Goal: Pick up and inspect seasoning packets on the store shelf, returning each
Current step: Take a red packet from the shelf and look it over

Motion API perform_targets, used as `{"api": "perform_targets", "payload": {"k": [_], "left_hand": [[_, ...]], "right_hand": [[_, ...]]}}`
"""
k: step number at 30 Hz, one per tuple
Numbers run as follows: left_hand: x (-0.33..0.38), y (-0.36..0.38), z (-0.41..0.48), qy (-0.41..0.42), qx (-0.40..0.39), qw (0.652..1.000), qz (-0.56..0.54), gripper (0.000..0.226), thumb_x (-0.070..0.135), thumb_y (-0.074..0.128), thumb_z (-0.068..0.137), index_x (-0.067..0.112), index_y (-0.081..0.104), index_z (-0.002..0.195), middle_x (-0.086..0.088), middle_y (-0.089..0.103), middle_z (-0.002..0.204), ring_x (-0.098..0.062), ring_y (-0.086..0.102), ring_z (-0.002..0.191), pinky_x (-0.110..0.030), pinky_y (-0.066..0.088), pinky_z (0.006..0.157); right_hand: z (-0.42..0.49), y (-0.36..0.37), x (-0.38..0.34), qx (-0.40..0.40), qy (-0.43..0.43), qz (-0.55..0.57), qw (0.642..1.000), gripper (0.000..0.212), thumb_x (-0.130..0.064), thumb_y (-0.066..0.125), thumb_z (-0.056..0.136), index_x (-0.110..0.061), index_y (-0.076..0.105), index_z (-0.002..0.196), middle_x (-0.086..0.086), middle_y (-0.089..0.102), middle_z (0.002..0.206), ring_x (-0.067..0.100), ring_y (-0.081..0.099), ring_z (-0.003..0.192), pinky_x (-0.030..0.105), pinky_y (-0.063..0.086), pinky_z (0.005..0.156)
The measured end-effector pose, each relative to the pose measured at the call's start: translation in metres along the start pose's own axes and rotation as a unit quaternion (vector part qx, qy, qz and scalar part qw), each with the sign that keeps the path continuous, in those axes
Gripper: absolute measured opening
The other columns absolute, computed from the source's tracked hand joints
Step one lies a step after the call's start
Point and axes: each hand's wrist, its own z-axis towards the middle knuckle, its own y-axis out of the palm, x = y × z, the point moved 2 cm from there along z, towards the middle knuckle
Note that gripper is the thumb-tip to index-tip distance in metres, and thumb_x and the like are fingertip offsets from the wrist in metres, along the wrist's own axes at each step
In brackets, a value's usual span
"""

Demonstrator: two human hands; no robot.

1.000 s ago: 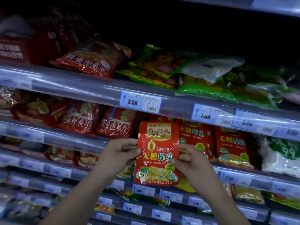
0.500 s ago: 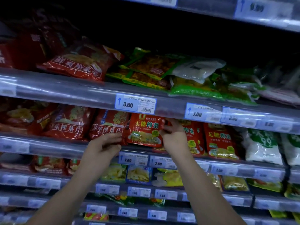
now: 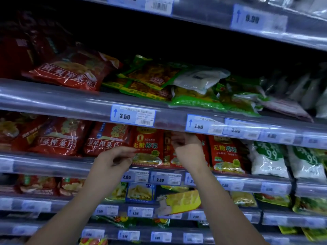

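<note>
Where a second ago raised in front of the shelf for inspection, now back in its row: glossy red foil seasoning packet (image 3: 148, 147) with yellow and green lettering, upright on the middle grey metal shelf (image 3: 53, 163), just under the 3.50 price tag (image 3: 133, 115). Left hand (image 3: 113, 160) at the packet's lower left corner, fingertips curled and touching the edge, grip loosening. Right hand (image 3: 188, 149) curled at the packet's right side, in front of a matching red packet (image 3: 225, 152); cannot tell whether pinching anything. Return step judged nearly done; next packet not yet picked. Crinkled, shiny, flat pouches throughout: dark red ones to the left, soft white bags (image 3: 269, 160) to the right, green and yellow packs (image 3: 203, 101) lying flat on the shelf above.
</note>
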Motion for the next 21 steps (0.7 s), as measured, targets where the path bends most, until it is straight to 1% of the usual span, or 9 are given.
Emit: {"api": "perform_targets", "payload": {"k": [2,4,6,9,12,13,16,19,21], "left_hand": [[0.008,0.011,-0.001,0.011,-0.016,1.000,0.018,0.031,0.007,0.064,0.095,0.032,0.074,0.110,0.015,0.076,0.100,-0.005,0.068,0.098,-0.034,0.057,0.092],[0.018,0.026,-0.001,0.022,-0.037,0.999,0.030,0.030,0.007,0.064,0.095,0.030,0.074,0.112,0.014,0.075,0.103,-0.005,0.068,0.098,-0.034,0.056,0.092],[0.029,0.046,0.003,0.030,-0.062,0.997,0.038,0.029,0.010,0.065,0.094,0.031,0.073,0.112,0.013,0.075,0.103,-0.006,0.068,0.097,-0.032,0.056,0.090],[0.044,0.080,0.016,0.041,-0.073,0.994,0.067,0.029,0.012,0.066,0.094,0.029,0.070,0.117,0.013,0.072,0.104,-0.008,0.066,0.097,-0.019,0.052,0.082],[0.052,0.108,0.029,0.017,-0.059,0.993,0.102,0.042,0.017,0.068,0.092,0.023,0.060,0.133,0.008,0.067,0.114,-0.008,0.063,0.097,-0.019,0.048,0.076],[0.052,0.115,0.032,0.004,-0.049,0.993,0.108,0.045,0.018,0.070,0.091,0.022,0.057,0.134,0.007,0.066,0.117,-0.009,0.062,0.096,-0.020,0.047,0.074],[0.052,0.127,0.035,-0.022,-0.001,0.992,0.123,0.045,0.019,0.075,0.086,0.017,0.059,0.128,0.004,0.064,0.119,-0.010,0.056,0.094,-0.020,0.042,0.069],[0.051,0.135,0.035,-0.040,0.038,0.993,0.105,0.047,0.017,0.083,0.080,0.009,0.062,0.121,0.004,0.061,0.115,-0.014,0.056,0.095,-0.020,0.041,0.066],[0.051,0.141,0.033,-0.055,0.045,0.994,0.085,0.050,0.015,0.084,0.079,0.010,0.060,0.123,0.003,0.063,0.109,-0.016,0.058,0.089,-0.021,0.040,0.060]], "right_hand": [[-0.005,-0.029,0.014,0.059,0.011,-0.036,0.998,0.017,-0.005,0.064,0.091,-0.015,0.076,0.099,0.001,0.072,0.087,0.015,0.066,0.075,0.016,0.048,0.062],[-0.011,-0.058,0.030,0.088,0.021,-0.030,0.995,0.021,-0.001,0.063,0.089,-0.015,0.076,0.100,0.001,0.071,0.080,0.027,0.071,0.076,0.007,0.042,0.049],[-0.018,-0.081,0.045,0.095,0.028,-0.042,0.994,0.025,0.001,0.061,0.088,-0.014,0.075,0.102,0.001,0.070,0.080,0.029,0.072,0.081,0.007,0.045,0.052],[-0.027,-0.096,0.057,0.059,0.037,-0.073,0.995,0.022,-0.007,0.062,0.090,-0.019,0.073,0.105,0.001,0.075,0.097,0.017,0.069,0.073,0.030,0.059,0.067],[-0.032,-0.097,0.067,-0.006,0.030,-0.090,0.996,0.021,-0.011,0.060,0.095,-0.018,0.070,0.112,-0.005,0.069,0.088,0.004,0.056,0.055,0.011,0.043,0.045],[-0.033,-0.095,0.070,-0.021,0.025,-0.095,0.995,0.023,-0.012,0.059,0.096,-0.017,0.070,0.116,-0.008,0.066,0.083,0.005,0.056,0.054,0.010,0.041,0.043],[-0.031,-0.095,0.075,-0.038,0.015,-0.085,0.996,0.027,-0.013,0.057,0.098,-0.018,0.068,0.122,-0.005,0.071,0.088,0.018,0.069,0.068,0.009,0.040,0.044],[-0.027,-0.097,0.081,-0.057,0.005,-0.047,0.997,0.028,-0.013,0.058,0.098,-0.016,0.067,0.123,-0.004,0.070,0.101,-0.004,0.059,0.074,0.001,0.042,0.052],[-0.026,-0.098,0.084,-0.067,-0.001,-0.028,0.997,0.027,-0.013,0.060,0.097,-0.016,0.067,0.123,-0.005,0.068,0.102,-0.009,0.056,0.076,0.002,0.046,0.057]]}}
